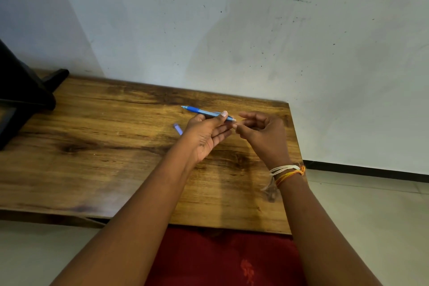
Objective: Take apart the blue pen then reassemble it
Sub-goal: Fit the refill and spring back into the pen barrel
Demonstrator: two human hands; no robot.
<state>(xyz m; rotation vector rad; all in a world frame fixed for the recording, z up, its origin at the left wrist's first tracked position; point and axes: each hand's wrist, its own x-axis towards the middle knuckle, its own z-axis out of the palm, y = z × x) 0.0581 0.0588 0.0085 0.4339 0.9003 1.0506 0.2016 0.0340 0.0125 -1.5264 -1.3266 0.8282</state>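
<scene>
Right now the wooden bench (92, 123) fills most of my view, pushed up against the wall, with a dark object (21, 95) sitting at its far left corner. Both my forearms reach out over the right half of the bench. My left hand (206, 134) is turned palm-up, thumb pinching the blue pen (204, 112) against my fingers, so the pen is held in the air near the back edge, tip pointing left. My right hand (262, 132) curls in just beside the pen's rear end, fingertips drawn together; I cannot tell whether they pinch some tiny part or nothing. A thread bracelet (286, 170) circles that wrist. Smallest of all, a little blue piece (178, 129) lies on the bench just left of my left hand, probably a part off the pen. I judge I am working at the rear end, either pulling something out or feeding it back in. Next I need a steady left hold and a fine, straight pinch along the pen's axis.
</scene>
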